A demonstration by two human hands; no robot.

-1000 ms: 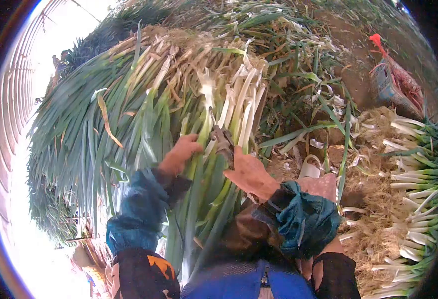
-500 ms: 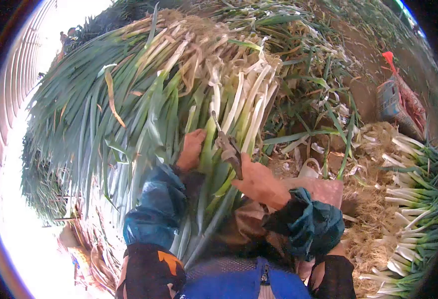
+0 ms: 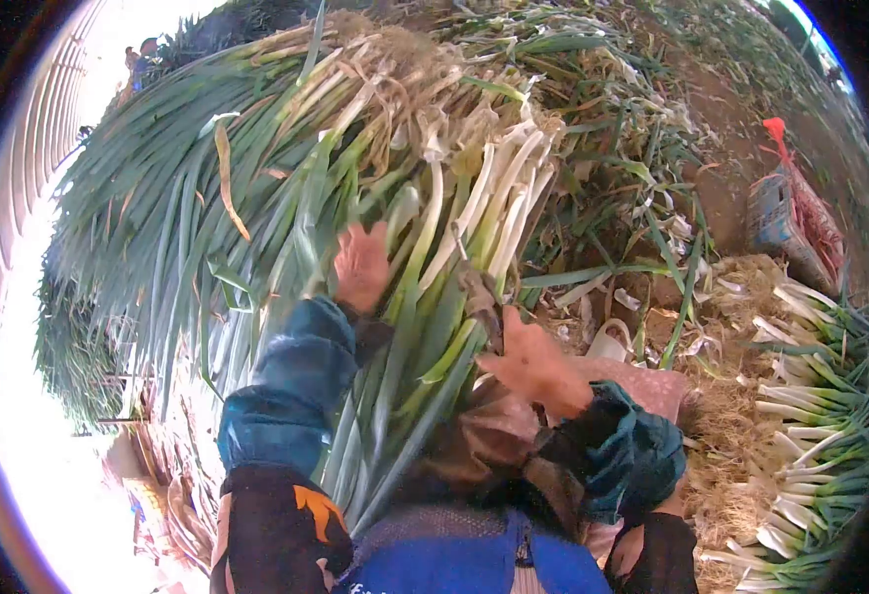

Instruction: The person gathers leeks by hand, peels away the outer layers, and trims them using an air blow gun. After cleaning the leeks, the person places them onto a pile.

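Observation:
My left hand [image 3: 360,265] is over the green leaves of the long onions [image 3: 187,198], slightly blurred, its fingers apart and nothing visible in it. To its right, a slim tool [image 3: 478,297] with a brownish body and a thin, hooked dark tip lies across the onion stalks. Its lower end sits between the thumb and fingers of my right hand [image 3: 536,368]. White onion stems [image 3: 499,208] fan out above the tool, and their leaves run down towards my lap.
On the right, trimmed onions [image 3: 811,426] lie in a row with roots inward. Behind them stands a red mesh bag [image 3: 811,213]. Loose leaves and peelings [image 3: 623,168] litter the ground. Two people [image 3: 141,61] are far off at the upper left.
My left hand has moved up and left off the stalks and its fingers have spread. The right hand and the tool have shifted slightly right and down.

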